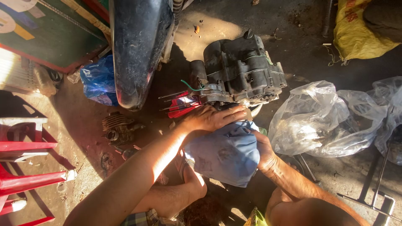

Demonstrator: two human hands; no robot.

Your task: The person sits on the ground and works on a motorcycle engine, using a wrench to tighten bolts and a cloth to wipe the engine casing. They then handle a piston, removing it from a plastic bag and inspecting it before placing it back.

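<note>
My left hand [211, 118] lies flat on top of a blue cloth [224, 152], fingers pointing right, just below a dark grimy engine block [240, 71] that sits on the ground. My right hand [263, 150] grips the right side of the same cloth from underneath. The cloth is bunched over something I cannot see. Long metal studs [176, 100] and a red part [182, 108] stick out of the engine's left side, with a green wire [190, 87] above them.
A black motorcycle fender [138, 46] hangs at top centre. A finned cylinder part [119, 127] lies on the dirt floor to the left. Clear plastic bags [331, 117] lie on the right, a yellow sack [360, 29] top right, a blue bag [98, 79] and red stools [25, 159] left.
</note>
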